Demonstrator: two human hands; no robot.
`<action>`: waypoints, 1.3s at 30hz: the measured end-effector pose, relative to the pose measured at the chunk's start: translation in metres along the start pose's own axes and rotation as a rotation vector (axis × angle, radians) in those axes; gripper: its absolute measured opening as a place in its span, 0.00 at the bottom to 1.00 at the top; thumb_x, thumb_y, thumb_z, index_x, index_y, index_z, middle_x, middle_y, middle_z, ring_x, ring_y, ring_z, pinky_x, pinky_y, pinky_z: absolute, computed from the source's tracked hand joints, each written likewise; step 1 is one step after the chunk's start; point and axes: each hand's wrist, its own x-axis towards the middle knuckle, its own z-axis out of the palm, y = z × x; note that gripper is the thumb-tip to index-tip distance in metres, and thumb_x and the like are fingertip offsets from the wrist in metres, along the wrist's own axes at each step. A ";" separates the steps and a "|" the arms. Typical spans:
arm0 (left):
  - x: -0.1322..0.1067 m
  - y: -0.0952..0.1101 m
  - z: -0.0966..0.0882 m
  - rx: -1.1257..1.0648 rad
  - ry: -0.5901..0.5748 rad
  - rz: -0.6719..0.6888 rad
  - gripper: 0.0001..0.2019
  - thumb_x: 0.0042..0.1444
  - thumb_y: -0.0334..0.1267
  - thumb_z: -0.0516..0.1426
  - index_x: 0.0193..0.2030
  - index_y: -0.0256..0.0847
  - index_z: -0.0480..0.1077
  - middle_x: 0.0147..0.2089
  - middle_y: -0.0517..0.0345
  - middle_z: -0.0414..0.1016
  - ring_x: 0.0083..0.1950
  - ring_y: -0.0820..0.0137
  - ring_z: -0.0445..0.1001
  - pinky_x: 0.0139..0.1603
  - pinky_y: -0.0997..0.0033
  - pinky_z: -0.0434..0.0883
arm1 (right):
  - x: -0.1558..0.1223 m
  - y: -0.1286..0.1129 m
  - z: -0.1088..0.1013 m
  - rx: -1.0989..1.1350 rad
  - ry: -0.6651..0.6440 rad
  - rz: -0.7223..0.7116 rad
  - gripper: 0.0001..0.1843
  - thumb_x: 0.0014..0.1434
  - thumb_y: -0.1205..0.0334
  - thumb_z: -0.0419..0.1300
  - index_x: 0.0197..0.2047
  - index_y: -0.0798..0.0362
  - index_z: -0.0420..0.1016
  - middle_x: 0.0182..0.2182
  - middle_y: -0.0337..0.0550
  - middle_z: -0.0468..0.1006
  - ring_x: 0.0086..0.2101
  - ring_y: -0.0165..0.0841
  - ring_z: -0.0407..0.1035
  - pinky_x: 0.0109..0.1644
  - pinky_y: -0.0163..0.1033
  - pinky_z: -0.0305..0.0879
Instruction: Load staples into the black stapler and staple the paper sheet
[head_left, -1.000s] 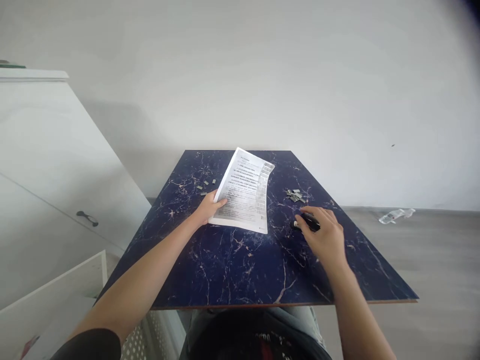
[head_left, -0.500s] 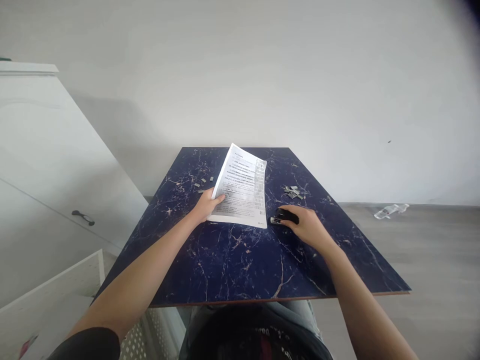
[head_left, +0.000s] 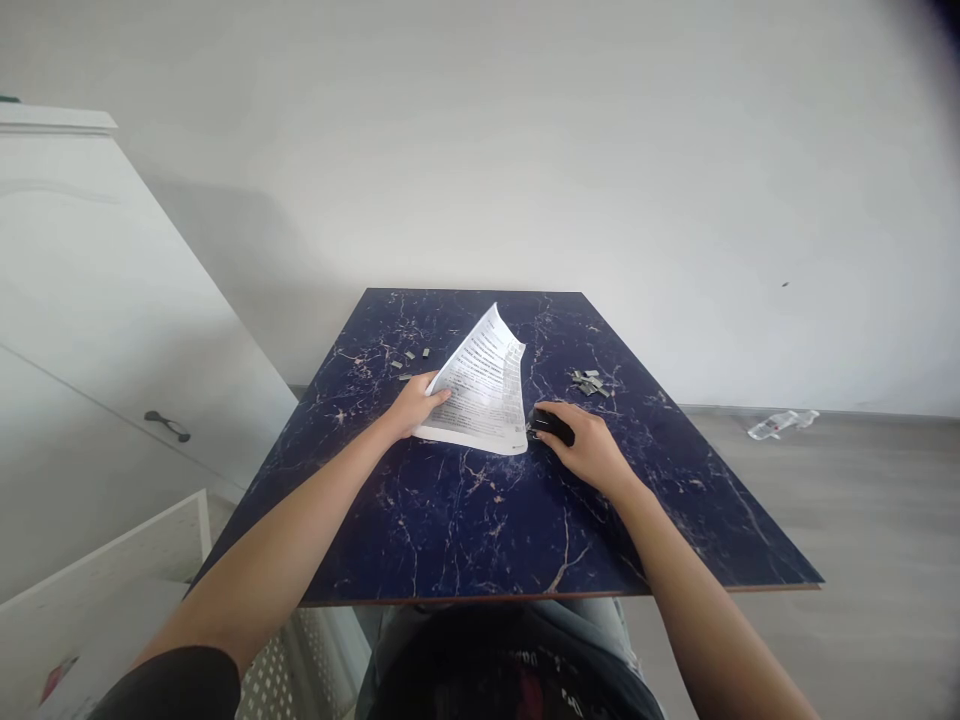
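A sheaf of printed paper tilts up over the table, its far corner bent upward. My left hand pinches its left edge, thumb on the printed face. In my right hand is a small black clip dispenser with a silvery front end, fingers wrapped round it. That front end meets the paper's lower right edge; whether it grips the sheets I cannot tell. Beyond my right hand lies a small pile of flat metal clips. Several more loose clips are scattered past my left hand.
The dark blue marbled table ends at a straight front edge near my lap. A white cabinet stands at the left, and a pale wall rises behind. Some clear plastic packaging lies on the floor to the right.
My right hand has shifted left, bringing the clip dispenser to the paper's edge. The paper has bent and narrowed in view, its top corner swinging right. My left hand keeps its hold.
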 end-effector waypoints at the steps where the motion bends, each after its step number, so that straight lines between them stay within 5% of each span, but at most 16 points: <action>1: 0.000 0.000 -0.001 0.011 -0.004 -0.001 0.25 0.51 0.50 0.66 0.52 0.36 0.76 0.49 0.46 0.81 0.51 0.54 0.77 0.58 0.51 0.70 | -0.001 -0.001 -0.001 0.010 0.017 -0.003 0.20 0.62 0.56 0.61 0.57 0.46 0.75 0.50 0.46 0.80 0.49 0.44 0.75 0.55 0.52 0.70; 9: 0.000 0.005 -0.006 0.061 0.006 0.015 0.26 0.51 0.50 0.65 0.52 0.35 0.76 0.50 0.45 0.81 0.50 0.54 0.77 0.58 0.51 0.70 | -0.002 0.004 -0.003 0.022 0.104 0.062 0.14 0.67 0.52 0.55 0.46 0.48 0.79 0.44 0.45 0.82 0.45 0.41 0.76 0.53 0.48 0.69; 39: -0.003 0.002 0.015 0.096 0.013 0.047 0.22 0.53 0.48 0.64 0.50 0.36 0.76 0.49 0.48 0.81 0.50 0.54 0.77 0.55 0.56 0.71 | -0.002 0.008 0.008 0.071 0.166 0.072 0.15 0.68 0.52 0.55 0.45 0.46 0.83 0.43 0.41 0.84 0.44 0.40 0.78 0.53 0.48 0.71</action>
